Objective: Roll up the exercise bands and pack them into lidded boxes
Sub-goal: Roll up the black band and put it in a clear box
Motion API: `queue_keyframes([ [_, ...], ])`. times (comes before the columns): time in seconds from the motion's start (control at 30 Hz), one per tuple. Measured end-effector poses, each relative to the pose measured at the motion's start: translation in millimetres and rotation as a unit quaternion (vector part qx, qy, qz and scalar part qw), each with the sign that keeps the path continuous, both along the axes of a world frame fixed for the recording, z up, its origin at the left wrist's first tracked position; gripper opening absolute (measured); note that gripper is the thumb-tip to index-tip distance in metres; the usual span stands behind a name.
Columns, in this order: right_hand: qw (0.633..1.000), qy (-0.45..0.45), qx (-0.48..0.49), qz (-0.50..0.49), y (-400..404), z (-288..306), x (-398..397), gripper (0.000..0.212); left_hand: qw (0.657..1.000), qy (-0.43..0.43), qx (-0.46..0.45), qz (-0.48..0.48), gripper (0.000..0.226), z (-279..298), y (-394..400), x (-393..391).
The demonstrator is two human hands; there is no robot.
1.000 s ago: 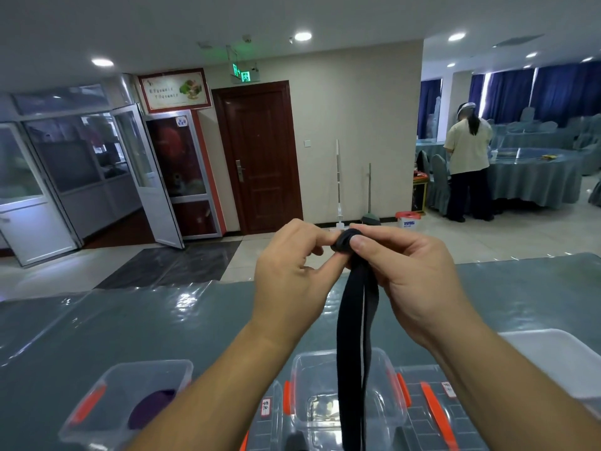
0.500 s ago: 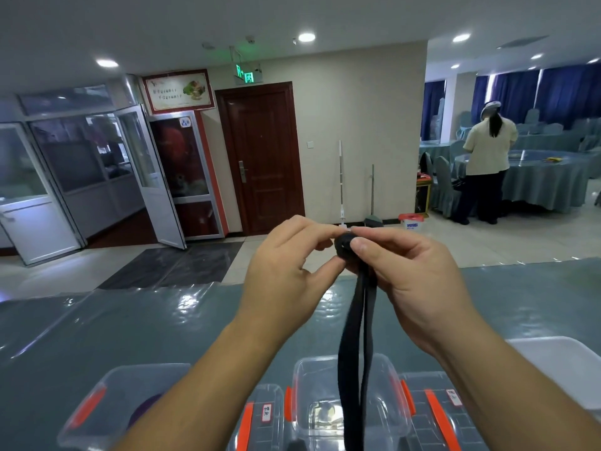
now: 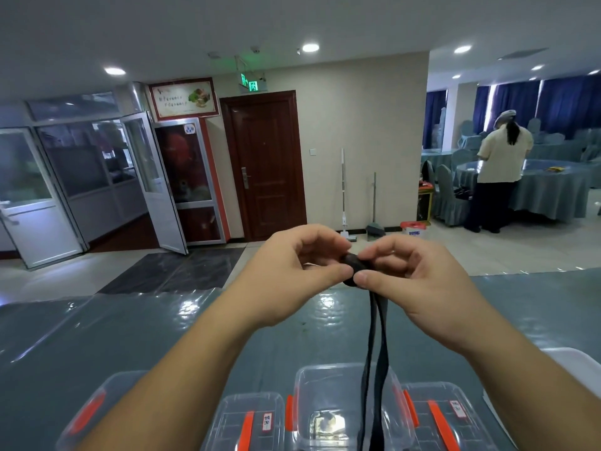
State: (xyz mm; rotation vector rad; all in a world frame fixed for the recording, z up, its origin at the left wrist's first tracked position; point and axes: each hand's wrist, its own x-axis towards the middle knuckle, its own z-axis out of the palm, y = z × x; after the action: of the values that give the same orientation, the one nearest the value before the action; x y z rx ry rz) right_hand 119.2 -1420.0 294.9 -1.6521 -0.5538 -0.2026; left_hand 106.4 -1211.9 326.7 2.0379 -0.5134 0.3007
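A small red-topped white bin [image 3: 413, 229] on the floor by the wall is showing the blue number "1996". A green exit sign [image 3: 249, 83] is glowing above the brown door, its characters too blurred to read. The framed poster [image 3: 184, 98] and the small white lid labels [image 3: 267, 422] are carrying print too small to make out.

Clear plastic boxes [image 3: 344, 405] are crowding the table's [image 3: 97, 336] near edge; bare tabletop is lying open beyond them, under the raised hands.

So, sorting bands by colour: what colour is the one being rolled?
Black, clearest in the head view.
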Motion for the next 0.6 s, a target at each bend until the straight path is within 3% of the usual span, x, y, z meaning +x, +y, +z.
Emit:
queue_keyframes([
  [0.2, 0.998, -0.058, -0.014, -0.027, 5.9, 5.1, -6.1, 0.021, 0.999, -0.002, 0.04, 0.016, 0.034, 5.7, 4.7, -2.0],
  [0.37, 0.992, -0.097, -0.019, -0.072, 12.8, 4.6, -5.3, 0.025, 0.987, 0.023, -0.155, 0.033, 0.027, -10.6, -8.1, 2.5],
  [0.6, 0.993, -0.073, 0.069, -0.066, 14.1, 7.3, -8.0, 0.028, 0.922, 0.063, -0.383, -0.008, 0.024, -25.3, -30.7, -0.2],
])
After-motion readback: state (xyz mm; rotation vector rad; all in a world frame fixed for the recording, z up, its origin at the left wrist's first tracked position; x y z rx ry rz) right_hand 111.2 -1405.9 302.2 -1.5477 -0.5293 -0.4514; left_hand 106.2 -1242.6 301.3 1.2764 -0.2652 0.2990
